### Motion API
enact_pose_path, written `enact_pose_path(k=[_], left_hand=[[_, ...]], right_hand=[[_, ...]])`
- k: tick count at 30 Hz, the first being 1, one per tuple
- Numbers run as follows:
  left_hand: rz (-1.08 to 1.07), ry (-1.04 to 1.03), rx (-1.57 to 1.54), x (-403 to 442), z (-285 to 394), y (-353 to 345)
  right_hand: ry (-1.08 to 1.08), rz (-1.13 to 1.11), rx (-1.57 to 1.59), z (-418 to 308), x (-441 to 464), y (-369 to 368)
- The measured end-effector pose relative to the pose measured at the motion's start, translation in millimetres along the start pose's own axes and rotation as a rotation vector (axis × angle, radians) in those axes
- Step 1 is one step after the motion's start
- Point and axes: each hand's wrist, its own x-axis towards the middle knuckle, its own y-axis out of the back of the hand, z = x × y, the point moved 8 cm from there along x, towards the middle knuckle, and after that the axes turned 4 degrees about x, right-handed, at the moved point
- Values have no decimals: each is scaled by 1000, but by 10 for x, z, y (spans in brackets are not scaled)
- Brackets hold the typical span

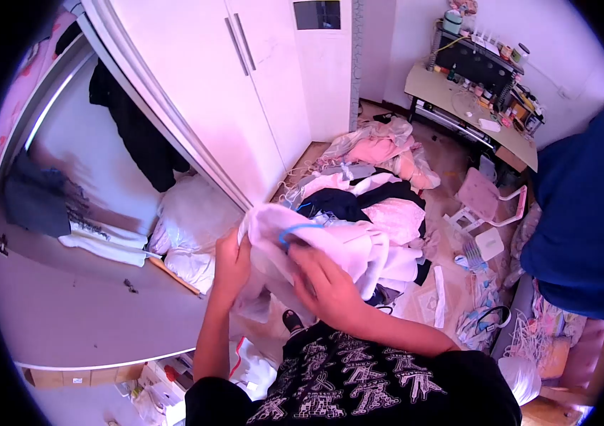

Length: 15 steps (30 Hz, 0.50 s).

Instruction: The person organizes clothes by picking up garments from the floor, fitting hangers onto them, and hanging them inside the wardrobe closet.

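Observation:
A white garment (362,245) hangs in front of me, bunched between my two hands, with a thin blue hanger (302,227) showing at its opening. My left hand (234,257) is closed on the garment's left edge, fingers wrapped in the cloth. At the opening, beside the blue hanger, is my right hand (320,280); its fingers are blurred and partly inside the cloth, so what they grip does not show clearly. Beyond the garment a heap of clothes (394,209) lies on the floor.
White wardrobe doors (266,92) stand ahead. An open compartment with a hanging black garment (131,128) is at the left. A cluttered desk (451,92), a pink chair (478,195) and a dark blue cover (586,227) are at the right.

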Motion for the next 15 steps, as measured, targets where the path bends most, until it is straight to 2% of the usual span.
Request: enact_pose_path(k=[2, 4, 6, 8, 10, 12, 14, 15], left_hand=[[24, -116, 7, -82, 187, -96], [5, -78, -8, -52, 187, -127], [101, -130, -21, 3, 185, -15], [91, -103, -48, -3, 185, -3], [27, -72, 16, -26, 116, -14], [-22, -3, 43, -26, 28, 66], [-94, 45, 85, -12, -119, 132], [-114, 29, 112, -93, -286, 108]], right_hand=[[-257, -15, 20, 251, -33, -29], [-129, -141, -64, 373, 54, -87], [-79, -212, -106, 453, 57, -69], [30, -470, 59, 464, -3, -199], [76, -407, 79, 573, -71, -211], [-197, -425, 144, 886, -126, -183], [-156, -339, 225, 940, -99, -35], [-217, -421, 266, 1010, -168, -29]])
